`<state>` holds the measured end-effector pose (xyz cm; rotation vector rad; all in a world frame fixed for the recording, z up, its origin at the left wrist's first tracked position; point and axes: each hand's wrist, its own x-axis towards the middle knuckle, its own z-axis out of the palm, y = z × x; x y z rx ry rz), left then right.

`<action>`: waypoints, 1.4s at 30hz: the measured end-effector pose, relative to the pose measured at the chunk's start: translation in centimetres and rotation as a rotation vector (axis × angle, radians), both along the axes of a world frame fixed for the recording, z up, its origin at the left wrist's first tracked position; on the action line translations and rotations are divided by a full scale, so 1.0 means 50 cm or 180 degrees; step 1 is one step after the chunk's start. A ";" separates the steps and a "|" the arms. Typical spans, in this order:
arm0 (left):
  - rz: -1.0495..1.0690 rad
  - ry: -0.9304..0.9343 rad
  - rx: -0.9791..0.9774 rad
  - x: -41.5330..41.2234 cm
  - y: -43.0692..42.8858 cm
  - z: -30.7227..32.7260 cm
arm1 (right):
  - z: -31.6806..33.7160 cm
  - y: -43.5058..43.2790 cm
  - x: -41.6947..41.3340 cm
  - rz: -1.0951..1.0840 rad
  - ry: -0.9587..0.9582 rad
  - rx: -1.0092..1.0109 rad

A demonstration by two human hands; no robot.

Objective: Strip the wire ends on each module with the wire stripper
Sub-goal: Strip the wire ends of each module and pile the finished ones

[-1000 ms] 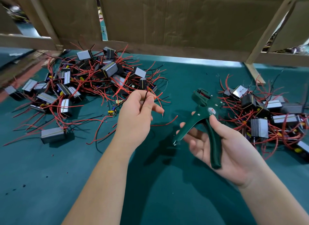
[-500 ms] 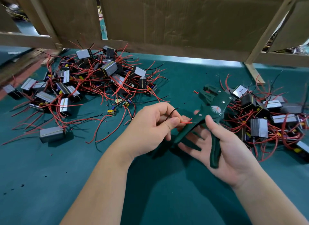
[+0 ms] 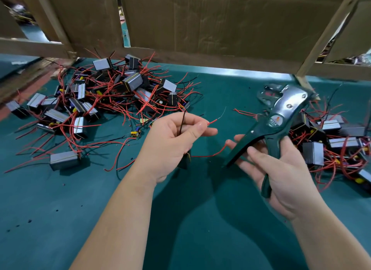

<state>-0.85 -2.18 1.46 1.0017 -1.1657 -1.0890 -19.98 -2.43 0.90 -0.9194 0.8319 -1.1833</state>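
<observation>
The red wire [image 3: 211, 121] is pinched behind its bared tip by the left hand [image 3: 172, 145], apparently for inspection, with the wire stripper [image 3: 275, 121] gripped aside in the right hand [image 3: 281, 179].

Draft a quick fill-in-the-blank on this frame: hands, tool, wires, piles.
1. The right hand grips the ___.
2. The left hand pinches a wire with a bare tip; its insulation is ___.
3. The modules lie in ___ piles, one to the left of the hands and one to the right.
4. Behind the table stand sheets of ___.

Missing words: wire stripper; red; two; cardboard.
</observation>
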 end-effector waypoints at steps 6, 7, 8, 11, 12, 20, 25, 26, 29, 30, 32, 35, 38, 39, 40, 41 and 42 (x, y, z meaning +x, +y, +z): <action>0.0321 0.0049 -0.0429 0.008 0.000 0.008 | 0.011 0.011 0.000 0.0769 -0.0196 0.0327; 0.0411 0.0055 -0.0412 0.010 -0.002 0.006 | 0.009 0.014 0.002 0.0952 -0.0178 0.0426; 0.0484 0.0049 -0.0384 0.012 -0.004 0.005 | 0.008 0.017 0.004 0.1098 -0.0123 0.0487; 0.0629 -0.0042 -0.0385 0.015 -0.006 0.002 | 0.006 0.025 0.007 0.1620 -0.0286 0.0543; 0.0679 -0.0107 -0.0396 0.016 -0.005 0.002 | 0.008 0.027 0.008 0.1786 -0.0406 0.0544; 0.1118 -0.1154 -0.0646 0.009 -0.003 0.008 | 0.006 0.035 0.014 0.1967 -0.0372 0.0447; 0.1246 -0.1039 -0.0855 0.004 0.000 0.008 | 0.008 0.033 0.013 0.1873 -0.0250 0.0475; 0.1254 -0.1016 -0.0892 0.002 0.000 0.008 | 0.008 0.033 0.013 0.1884 -0.0269 0.0496; 0.1247 -0.0986 -0.1008 0.001 -0.001 0.005 | 0.010 0.032 0.011 0.1953 -0.0380 0.0544; 0.1228 -0.1042 -0.1066 0.003 -0.001 0.004 | 0.011 0.032 0.011 0.1980 -0.0422 0.0556; 0.1154 -0.1315 -0.1196 0.006 0.000 0.003 | 0.012 0.031 0.011 0.1996 -0.0471 0.0559; 0.1020 -0.1622 -0.1301 0.009 0.000 0.001 | 0.011 0.031 0.012 0.1913 -0.0443 0.0534; 0.1081 -0.1694 -0.1297 0.007 0.000 0.000 | 0.009 0.030 0.012 0.1850 -0.0394 0.0516; 0.1104 -0.1684 -0.1287 0.006 0.000 0.000 | 0.008 0.030 0.012 0.1842 -0.0372 0.0503; 0.1105 -0.1647 -0.1276 0.006 0.000 0.001 | 0.008 0.030 0.013 0.1837 -0.0355 0.0489; 0.1093 -0.1596 -0.1264 0.007 0.000 0.002 | 0.007 0.031 0.014 0.1837 -0.0343 0.0473; 0.1083 -0.1548 -0.1247 0.007 0.000 0.003 | 0.006 0.031 0.013 0.1842 -0.0334 0.0455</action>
